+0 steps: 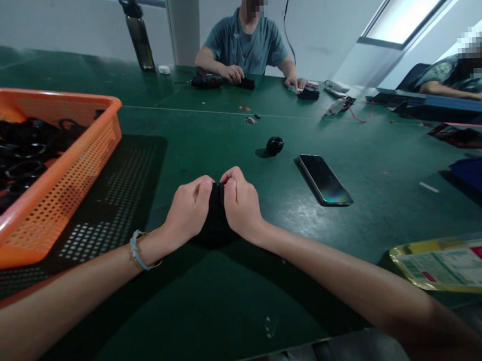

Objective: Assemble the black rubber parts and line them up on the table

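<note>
Black part [216, 209], its exact kind hard to make out, was gripped at the center of the frame, left hand [191, 206] and right hand [242, 206] curled on opposite sides, close together. From where I stood, work on it looked unfinished. A round black piece [275, 145] sat loose right of center, and an orange basket [82, 165] at left held more black items [26, 152], perhaps awaiting their turn; whether any was done, I could not tell.
</note>
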Demonstrator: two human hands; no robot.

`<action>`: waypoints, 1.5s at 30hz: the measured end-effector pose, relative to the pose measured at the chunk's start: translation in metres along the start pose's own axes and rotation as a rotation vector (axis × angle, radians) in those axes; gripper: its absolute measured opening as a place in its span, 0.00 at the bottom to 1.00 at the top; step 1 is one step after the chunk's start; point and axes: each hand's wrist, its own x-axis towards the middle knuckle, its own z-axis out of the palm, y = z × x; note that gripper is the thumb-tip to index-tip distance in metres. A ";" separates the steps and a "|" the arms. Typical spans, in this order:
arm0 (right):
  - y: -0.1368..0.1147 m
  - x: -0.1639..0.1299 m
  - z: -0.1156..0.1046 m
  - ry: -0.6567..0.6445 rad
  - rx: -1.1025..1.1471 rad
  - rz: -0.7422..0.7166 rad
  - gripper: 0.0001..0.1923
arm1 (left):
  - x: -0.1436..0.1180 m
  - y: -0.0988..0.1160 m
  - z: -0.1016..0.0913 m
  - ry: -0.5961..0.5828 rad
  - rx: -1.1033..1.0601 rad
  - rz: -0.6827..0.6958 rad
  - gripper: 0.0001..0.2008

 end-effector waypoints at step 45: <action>-0.005 -0.004 0.000 -0.005 0.079 0.054 0.11 | -0.001 0.000 -0.005 0.017 0.348 0.165 0.23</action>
